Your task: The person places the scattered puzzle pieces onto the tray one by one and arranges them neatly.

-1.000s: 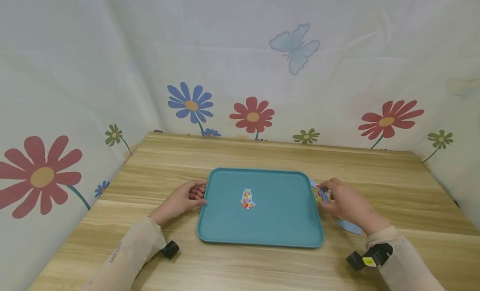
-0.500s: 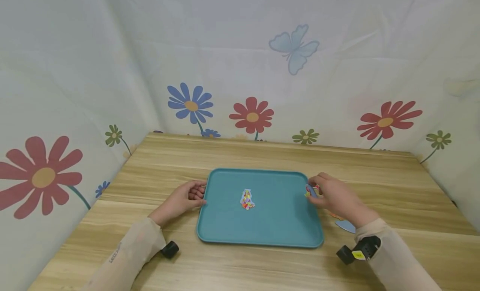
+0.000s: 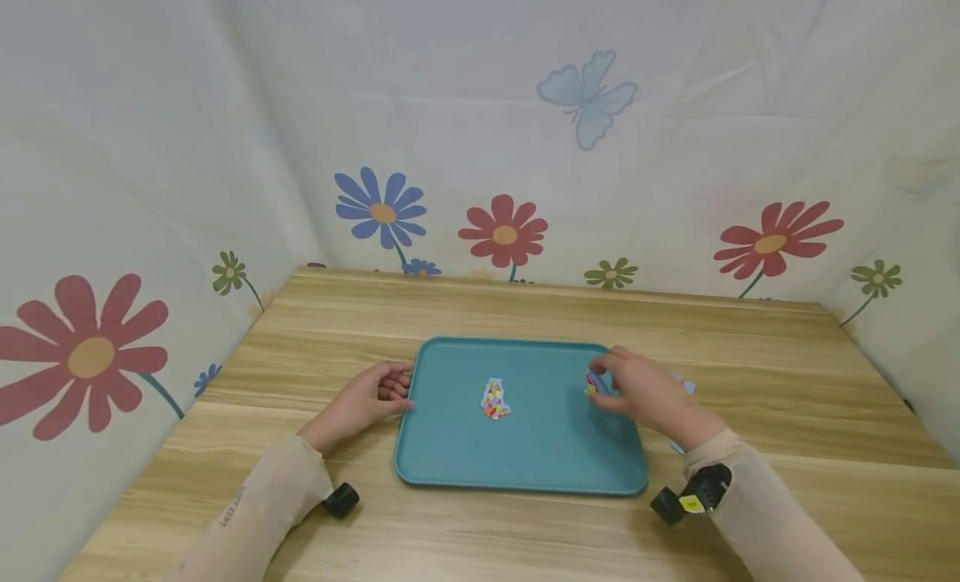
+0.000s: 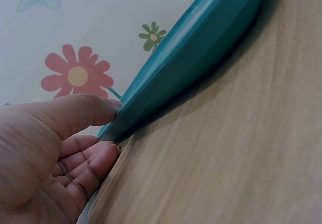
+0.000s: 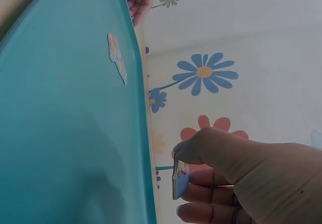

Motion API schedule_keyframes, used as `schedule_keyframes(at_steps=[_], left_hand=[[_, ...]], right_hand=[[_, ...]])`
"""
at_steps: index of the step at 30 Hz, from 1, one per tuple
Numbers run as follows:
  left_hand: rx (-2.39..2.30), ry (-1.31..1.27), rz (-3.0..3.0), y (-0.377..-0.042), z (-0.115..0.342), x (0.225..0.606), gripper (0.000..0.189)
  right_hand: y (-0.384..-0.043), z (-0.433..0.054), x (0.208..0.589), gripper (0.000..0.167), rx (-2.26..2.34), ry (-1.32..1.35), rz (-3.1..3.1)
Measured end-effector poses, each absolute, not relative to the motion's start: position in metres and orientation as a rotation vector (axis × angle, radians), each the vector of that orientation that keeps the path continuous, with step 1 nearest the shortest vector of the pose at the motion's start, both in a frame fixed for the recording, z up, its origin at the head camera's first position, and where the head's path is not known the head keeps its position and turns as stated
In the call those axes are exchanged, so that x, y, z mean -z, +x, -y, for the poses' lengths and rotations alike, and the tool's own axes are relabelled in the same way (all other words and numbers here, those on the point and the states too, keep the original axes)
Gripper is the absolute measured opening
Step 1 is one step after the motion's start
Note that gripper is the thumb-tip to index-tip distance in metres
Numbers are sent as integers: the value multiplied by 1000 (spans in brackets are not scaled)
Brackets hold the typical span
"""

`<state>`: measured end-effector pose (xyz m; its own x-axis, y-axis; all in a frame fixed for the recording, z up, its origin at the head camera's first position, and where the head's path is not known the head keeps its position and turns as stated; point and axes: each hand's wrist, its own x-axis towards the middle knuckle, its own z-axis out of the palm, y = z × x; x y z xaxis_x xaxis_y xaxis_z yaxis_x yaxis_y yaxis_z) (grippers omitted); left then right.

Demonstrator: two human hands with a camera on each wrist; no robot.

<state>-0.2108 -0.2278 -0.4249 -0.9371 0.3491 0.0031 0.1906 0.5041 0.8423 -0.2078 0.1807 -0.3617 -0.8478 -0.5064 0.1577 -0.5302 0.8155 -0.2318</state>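
A turquoise tray (image 3: 525, 457) lies on the wooden table. My left hand (image 3: 372, 396) is at its left side; in the left wrist view the thumb presses the rim and the curled fingertips are at its lower edge. Over the right part of the tray, my right hand (image 3: 637, 390) pinches a small flat puzzle piece (image 5: 180, 178) between thumb and fingers. That piece has a colourful print and a blue edge, and is held above the tray surface. Another puzzle piece (image 3: 495, 398), patterned in many colours with a pale blue border, lies left of the tray's middle.
More light blue pieces (image 3: 685, 383) lie on the table (image 3: 810, 390) to the right of the tray, partly hidden behind my right hand and wrist. A white cloth (image 3: 465, 107) printed with flowers and a butterfly hangs around the table's back and sides.
My right hand has carried the puzzle piece leftward from beside the tray's right edge to over the tray. The left hand, the tray and the piece on it have stayed put.
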Motion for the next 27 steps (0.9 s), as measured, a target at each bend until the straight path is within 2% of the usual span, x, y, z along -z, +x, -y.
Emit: schedule_keyframes(at_steps=[11, 19, 27], left_hand=[[-1424, 460, -2569, -211, 229, 427, 61], [-1425, 467, -2572, -213, 229, 429, 61], [-1436, 469, -2570, -213, 230, 430, 61]], right_hand=[[-210, -161, 368, 34, -348, 899, 2897], [-212, -148, 374, 29, -350, 987, 2869], [-213, -135, 378, 35, -351, 998, 2907]])
